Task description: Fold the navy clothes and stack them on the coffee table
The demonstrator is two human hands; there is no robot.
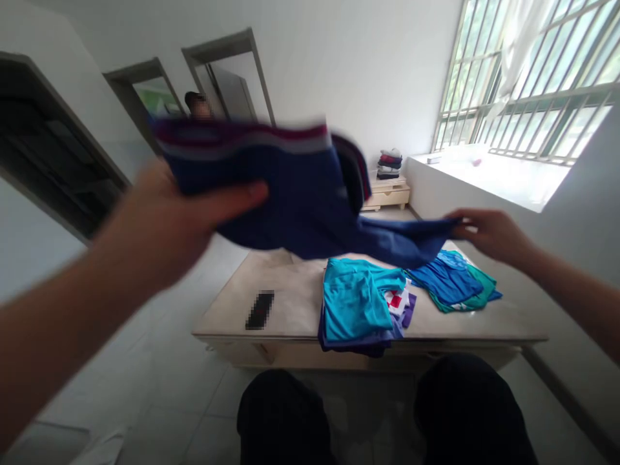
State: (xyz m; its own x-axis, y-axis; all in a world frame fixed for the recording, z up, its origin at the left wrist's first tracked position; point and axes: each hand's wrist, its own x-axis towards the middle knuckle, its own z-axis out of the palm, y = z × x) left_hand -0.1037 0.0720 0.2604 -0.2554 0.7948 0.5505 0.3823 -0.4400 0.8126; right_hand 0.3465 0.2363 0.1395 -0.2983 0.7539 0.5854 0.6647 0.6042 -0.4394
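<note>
Holding a dark navy fabric garment with a maroon and pale grey striped band [300, 194] up in the air above the table, the left hand [179, 219] had its thumb pressed across the front of the cloth and the other fingers hidden behind it, closed on the upper edge. The right hand [489, 232] pinched the far trailing end of the same garment between fingertips, drawing it out to the right, well above the folded clothes. No brand, label or lettering could be read on the garment; it was blurred, and its shape, shirt or shorts, could not be told. Below it stood a low beige table [290, 303] carrying a small black flat object [260, 310], pixelated so nothing on it was legible. Just beside that lay a folded turquoise fabric top [356, 300] on a purple piece, with a white cloth bearing a red patch [397, 300] peeping out, its print too small to read. Near the right edge lay a blue and green folded pile [455, 281]. Against the back wall a small pale wooden cabinet [387, 192] bore a stack of folded clothes [390, 163]. Another person's head showed behind the garment, mostly hidden. The wearer's dark-trousered knees [368, 413] were cut off at the bottom edge.
</note>
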